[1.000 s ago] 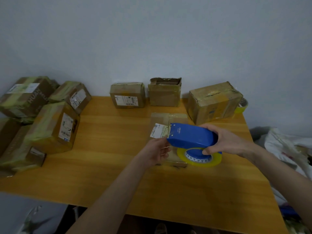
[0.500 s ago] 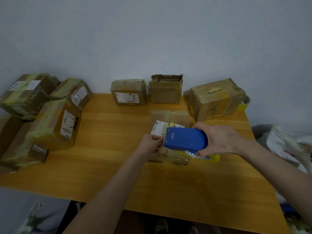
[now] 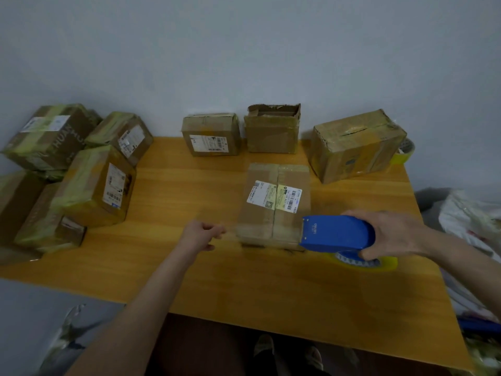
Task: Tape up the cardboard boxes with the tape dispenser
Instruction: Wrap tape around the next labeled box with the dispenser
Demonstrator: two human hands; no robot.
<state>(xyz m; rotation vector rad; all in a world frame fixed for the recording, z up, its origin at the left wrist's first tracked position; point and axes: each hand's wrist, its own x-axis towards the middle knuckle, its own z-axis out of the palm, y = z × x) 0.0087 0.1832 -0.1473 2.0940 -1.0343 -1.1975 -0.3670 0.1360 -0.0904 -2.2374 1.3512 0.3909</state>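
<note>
while right hand [image 3: 390, 234] grips dispenser [image 3: 336, 233], left hand [image 3: 202, 234] blurs.

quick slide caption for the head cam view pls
Right hand holds the blue tape dispenser at the near right corner of a labelled cardboard box; left hand beside it.

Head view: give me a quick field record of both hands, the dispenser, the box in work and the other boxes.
left hand: loosely curled just left of the labelled box; blurred, any hold unclear
right hand: grips the tape dispenser from above
tape dispenser: blue, front at the labelled box's near right corner
labelled box: flat on the table, centre seam visible
back row: three boxes by the wall, middle box open-topped
left pile: several boxes wrapped in yellowish tape
</note>
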